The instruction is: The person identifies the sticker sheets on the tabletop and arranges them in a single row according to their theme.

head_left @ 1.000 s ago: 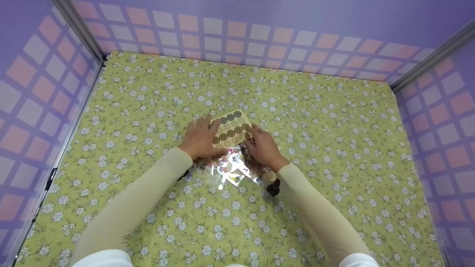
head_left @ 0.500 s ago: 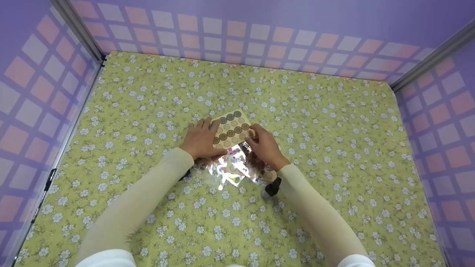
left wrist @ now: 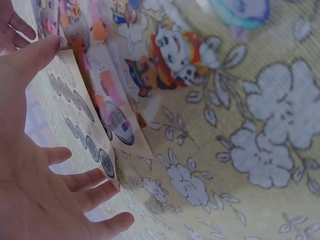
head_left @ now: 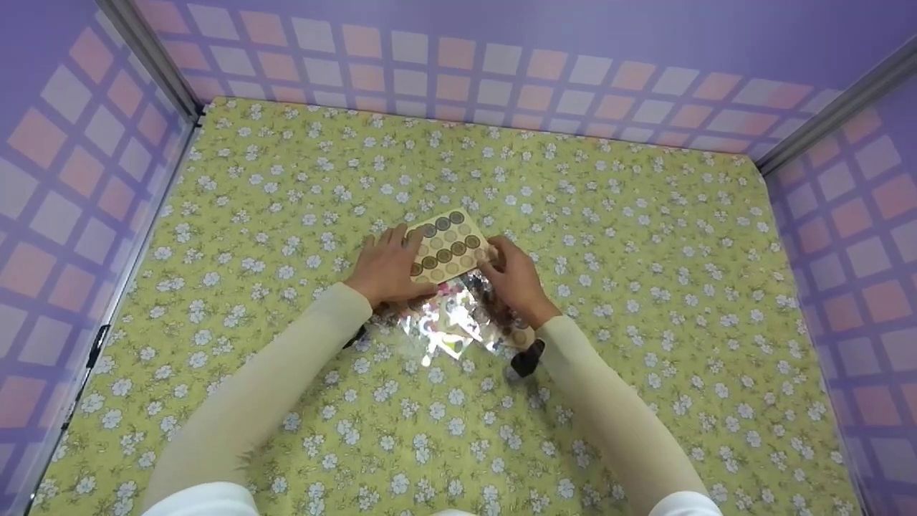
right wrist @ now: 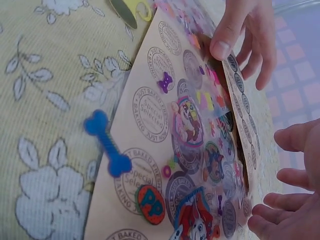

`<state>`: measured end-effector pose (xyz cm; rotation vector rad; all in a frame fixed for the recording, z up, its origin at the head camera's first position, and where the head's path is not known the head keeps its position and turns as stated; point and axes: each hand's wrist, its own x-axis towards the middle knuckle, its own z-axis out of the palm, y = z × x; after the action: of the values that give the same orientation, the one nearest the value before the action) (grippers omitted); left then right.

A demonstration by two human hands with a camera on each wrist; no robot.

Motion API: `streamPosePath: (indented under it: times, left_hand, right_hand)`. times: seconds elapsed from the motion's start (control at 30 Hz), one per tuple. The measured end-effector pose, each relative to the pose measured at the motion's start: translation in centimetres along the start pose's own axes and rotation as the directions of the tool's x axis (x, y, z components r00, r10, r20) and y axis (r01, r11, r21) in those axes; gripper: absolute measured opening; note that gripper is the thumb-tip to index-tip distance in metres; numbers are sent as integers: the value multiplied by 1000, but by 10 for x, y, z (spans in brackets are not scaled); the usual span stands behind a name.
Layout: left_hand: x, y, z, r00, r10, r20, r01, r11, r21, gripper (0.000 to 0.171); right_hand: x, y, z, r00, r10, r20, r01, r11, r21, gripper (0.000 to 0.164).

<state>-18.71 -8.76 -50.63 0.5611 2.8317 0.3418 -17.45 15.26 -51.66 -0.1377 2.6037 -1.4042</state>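
A cream sticker sheet [head_left: 451, 244] with rows of round printed seals lies tilted between both hands. My left hand [head_left: 387, 269] rests on its left end, fingers spread; in the left wrist view the thumb [left wrist: 42, 52] is at the near edge and fingertips [left wrist: 107, 187] reach the far corner. My right hand [head_left: 516, 276] pinches the right end between thumb and forefinger, its other fingers bent. Under and nearer than this sheet are shiny clear sticker sheets [head_left: 451, 322] with cartoon dogs. A second seal-printed sheet [right wrist: 155, 112] lies beneath them, partly hidden by my right hand in the head view.
The flowered yellow cloth [head_left: 645, 251] covers the surface. Purple walls [head_left: 537, 86] with pink and white squares enclose the left, back and right sides. A blue bone sticker [right wrist: 107, 145] overlaps the lower sheet's edge, and a yellow piece [right wrist: 124, 11] lies near its corner.
My right hand's thumb and forefinger have drawn together on the sheet's right end. The seal sheet has shifted slightly away from me. The left hand stays almost still.
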Motion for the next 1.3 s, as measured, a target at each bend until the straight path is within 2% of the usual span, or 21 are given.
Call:
streamPosePath:
  times: [0.13, 0.33, 0.53, 0.8, 0.9, 1.1, 1.2, 1.3]
  left_hand:
    - [-4, -1, -3, 1000, 8, -26, -9, 999, -33, 101]
    - [-8, -1, -7, 999, 15, -43, -18, 998, -60, 97]
    - [-10, -1, -10, 998, 19, -61, -23, 998, -61, 96]
    - [-16, 0, -14, 992, 13, -126, -26, 994, -104, 92]
    - [-17, 1, -14, 989, 19, -150, -33, 995, -96, 92]
    - [-18, 7, -14, 977, 14, -212, -27, 998, -58, 91]
    - [-18, 13, -14, 968, -2, -253, -15, 998, -67, 92]
    - [-19, 18, -14, 958, -16, -286, -7, 997, -80, 93]
  right_hand:
    - [1, -1, 1, 999, 36, 10, -36, 997, 65, 40]
    - [1, -4, -1, 994, 110, -27, -107, 989, 102, 49]
    - [-1, -8, -3, 990, 133, -38, -125, 978, 166, 48]
    - [1, -8, -3, 984, 178, -21, -168, 955, 245, 51]
    - [1, -10, -2, 976, 216, 5, -205, 920, 334, 56]
    - [2, -15, 0, 963, 264, 45, -247, 810, 532, 66]
    - [2, -19, 3, 965, 255, 57, -237, 762, 603, 59]
    - [1, -23, 6, 971, 231, 67, -213, 697, 684, 48]
